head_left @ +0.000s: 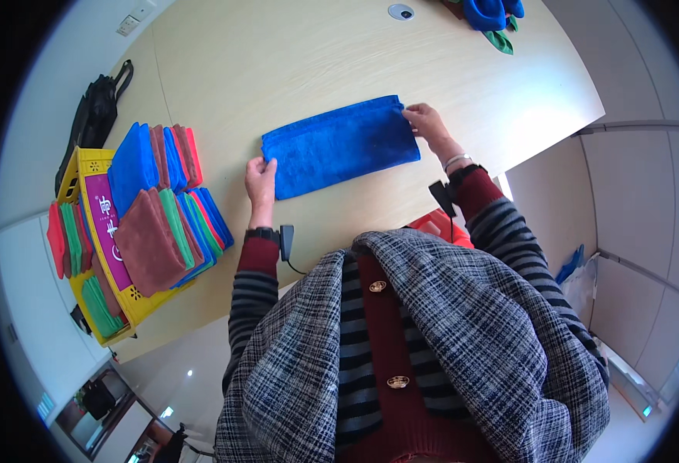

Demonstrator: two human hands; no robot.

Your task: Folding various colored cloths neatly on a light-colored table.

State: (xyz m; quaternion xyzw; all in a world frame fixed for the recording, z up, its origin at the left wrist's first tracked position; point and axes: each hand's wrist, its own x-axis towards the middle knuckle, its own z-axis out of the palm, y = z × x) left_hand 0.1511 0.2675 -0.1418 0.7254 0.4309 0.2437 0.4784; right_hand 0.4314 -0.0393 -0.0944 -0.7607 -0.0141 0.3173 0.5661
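Observation:
A blue cloth (343, 147), folded into a long rectangle, lies on the pale wooden table (239, 85) in front of me. My left hand (261, 184) pinches its left end near the lower corner, thumb on top. At the opposite end, my right hand (426, 123) grips the upper right corner between thumb and fingers. The fold runs lengthwise, with a layered edge showing along the far side. Both wrists wear dark straps with small black devices.
Left of me a yellow crate (92, 166) stands with folded cloths (154, 239) in brown, green, blue and red stacked in and beside it. Behind it lies a black bag (96, 108). More blue and green cloths (493, 19) lie at the far right; a round grommet (401, 12) sits nearby.

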